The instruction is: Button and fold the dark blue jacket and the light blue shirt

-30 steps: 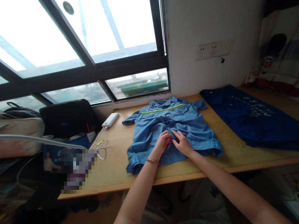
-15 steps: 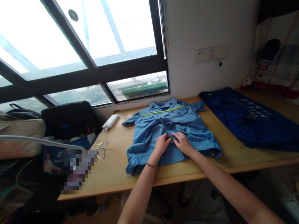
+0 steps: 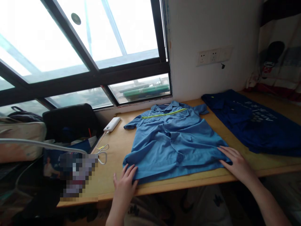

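Note:
A blue short-sleeved work shirt [image 3: 162, 150] with a yellow-green stripe across the chest lies front up on the wooden table, its collar toward the window. The button front is wrinkled down the middle. At the lower left corner of the hem, my left hand [image 3: 125, 182] rests its spread fingers on the cloth, thumb near the edge. My right hand [image 3: 236, 163] touches the lower right corner, fingers stretched over the fabric and thumb apart from them. Both hands look open, and what lies beneath the fingers is hidden.
To the right lies a dark blue garment [image 3: 254, 122] with white print. A white power bank [image 3: 112, 124] with a white cable sits left of the shirt. Bags and a black chair back [image 3: 70, 121] crowd the left side. The table's front edge [image 3: 178, 182] runs just below the hem.
Both hands have left the shirt's middle front and moved apart to its lower corners. The hem now lies wider and straighter, nearer the table's front edge.

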A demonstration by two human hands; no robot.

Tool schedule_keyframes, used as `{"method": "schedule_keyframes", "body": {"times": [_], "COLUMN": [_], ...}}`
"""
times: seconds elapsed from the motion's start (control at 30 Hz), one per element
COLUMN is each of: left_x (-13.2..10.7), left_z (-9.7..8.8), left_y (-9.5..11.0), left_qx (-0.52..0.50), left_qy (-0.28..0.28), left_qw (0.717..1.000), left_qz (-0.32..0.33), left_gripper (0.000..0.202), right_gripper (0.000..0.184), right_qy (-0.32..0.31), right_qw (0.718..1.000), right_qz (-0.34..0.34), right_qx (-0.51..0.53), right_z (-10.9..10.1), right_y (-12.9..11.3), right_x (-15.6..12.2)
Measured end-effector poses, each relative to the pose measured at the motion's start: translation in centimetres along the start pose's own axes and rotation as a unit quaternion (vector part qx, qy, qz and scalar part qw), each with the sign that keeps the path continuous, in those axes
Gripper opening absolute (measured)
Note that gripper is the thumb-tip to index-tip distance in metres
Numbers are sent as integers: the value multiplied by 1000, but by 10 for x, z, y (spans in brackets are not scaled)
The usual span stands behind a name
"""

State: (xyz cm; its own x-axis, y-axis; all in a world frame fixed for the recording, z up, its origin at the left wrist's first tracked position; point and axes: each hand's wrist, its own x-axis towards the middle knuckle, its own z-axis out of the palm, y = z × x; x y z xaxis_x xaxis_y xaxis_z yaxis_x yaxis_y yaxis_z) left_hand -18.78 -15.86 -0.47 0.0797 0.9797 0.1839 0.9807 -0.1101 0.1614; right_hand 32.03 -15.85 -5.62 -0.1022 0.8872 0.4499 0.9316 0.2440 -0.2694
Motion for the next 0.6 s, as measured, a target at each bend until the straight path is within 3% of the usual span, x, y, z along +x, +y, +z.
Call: {"method": "schedule_keyframes", "body": {"times": [0.13,0.2,0.3,0.37,0.4,0.43,0.53,0.6], "left_x": [-12,-19,-32,-41,-45,-49,-63,-72], "left_z": [-9,-10,-10,-8,-8,-7,-6,-6], "left_y": [-22,-30,-29,-22,-18,-15,-8,-8], "left_qx": [-67,-131,-283,-407,-441,-442,-302,-209], "left_qy": [71,111,205,218,199,174,115,104], "left_qw": [989,964,880,816,803,809,891,931], "left_qz": [-112,-201,-321,-348,-348,-346,-319,-282], "left_gripper": [37,36,40,40,40,39,45,49], "right_gripper": [45,44,43,44,44,44,38,40], "right_qy": [47,82,196,258,256,227,64,5], "right_qw": [997,992,973,959,958,966,991,995], "right_qz": [66,93,119,121,124,125,119,102], "right_qx": [-20,-12,3,-7,-11,-13,-11,-22], "right_z": [-11,-26,-58,-74,-78,-79,-64,-52], "right_y": [3,-9,-33,-43,-44,-41,-24,-12], "right_x": [-9,-12,-24,-35,-41,-47,-60,-65]}}
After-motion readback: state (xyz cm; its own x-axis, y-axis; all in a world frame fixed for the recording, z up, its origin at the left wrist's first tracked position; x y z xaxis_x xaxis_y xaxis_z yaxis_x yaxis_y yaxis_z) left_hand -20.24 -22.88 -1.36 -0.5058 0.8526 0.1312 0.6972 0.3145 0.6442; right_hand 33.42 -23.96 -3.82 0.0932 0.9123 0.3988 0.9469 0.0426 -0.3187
